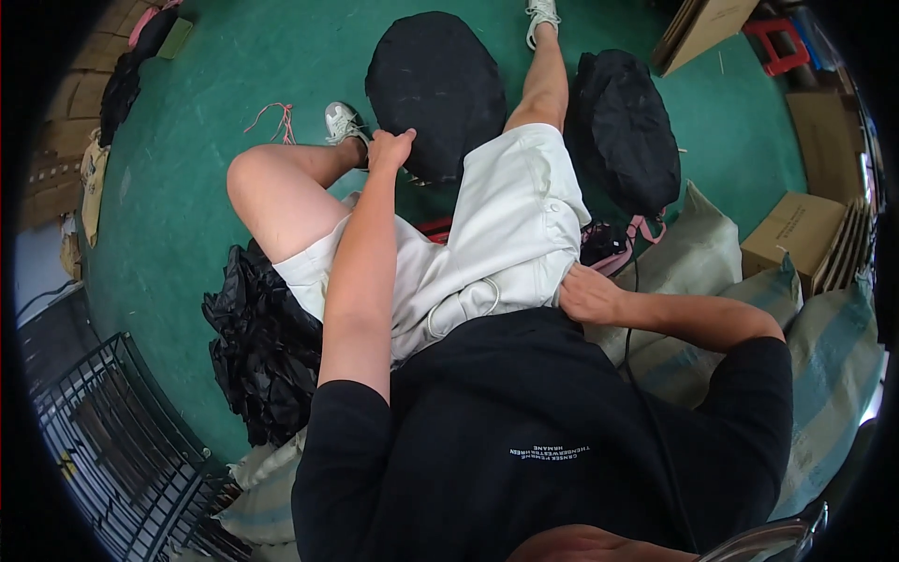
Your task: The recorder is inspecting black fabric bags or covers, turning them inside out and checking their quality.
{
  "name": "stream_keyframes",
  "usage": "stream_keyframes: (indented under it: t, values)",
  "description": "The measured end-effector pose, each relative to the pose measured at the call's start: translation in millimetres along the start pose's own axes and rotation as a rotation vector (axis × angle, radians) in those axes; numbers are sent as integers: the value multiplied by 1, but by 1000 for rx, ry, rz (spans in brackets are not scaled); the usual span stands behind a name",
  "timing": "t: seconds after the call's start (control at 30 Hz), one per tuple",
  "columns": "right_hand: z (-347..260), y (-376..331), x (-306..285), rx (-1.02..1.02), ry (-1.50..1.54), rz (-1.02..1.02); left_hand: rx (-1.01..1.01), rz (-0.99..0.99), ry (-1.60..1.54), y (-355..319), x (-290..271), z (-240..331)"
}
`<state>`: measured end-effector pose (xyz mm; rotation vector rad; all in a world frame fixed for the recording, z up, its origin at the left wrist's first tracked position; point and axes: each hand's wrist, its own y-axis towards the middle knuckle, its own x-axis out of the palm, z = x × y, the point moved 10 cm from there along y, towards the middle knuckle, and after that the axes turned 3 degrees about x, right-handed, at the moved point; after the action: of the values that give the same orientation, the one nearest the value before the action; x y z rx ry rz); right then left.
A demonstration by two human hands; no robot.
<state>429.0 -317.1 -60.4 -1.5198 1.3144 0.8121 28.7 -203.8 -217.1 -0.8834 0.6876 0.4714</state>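
Between my legs stands a black, oval, fabric-covered bag with a smooth, rounded top. At its lower left edge is my left hand, closed, the thumb pressed toward the fabric; the fingertips are partly hidden. My right hand rests by my hip, its fingers tucked out of sight at the side of my white shorts, near the pocket. To the right, beyond my outstretched leg, a second black bag with creased fabric lies on the floor. Pink straps show at its near end.
A crumpled heap of black fabric or plastic lies at my left. Pink cord is on the green floor. Woven sacks and cardboard boxes crowd the right; a metal rack stands lower left. A red stool is far right.
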Motion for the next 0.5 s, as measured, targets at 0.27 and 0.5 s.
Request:
stream_keyframes:
  t: [0.27,0.5]
  values:
    - [29,55,40,354,1263,185,54,1,-18,-3,8,25]
    - [41,-33,34,319,942,-54,59,-32,-30,-2,7,18]
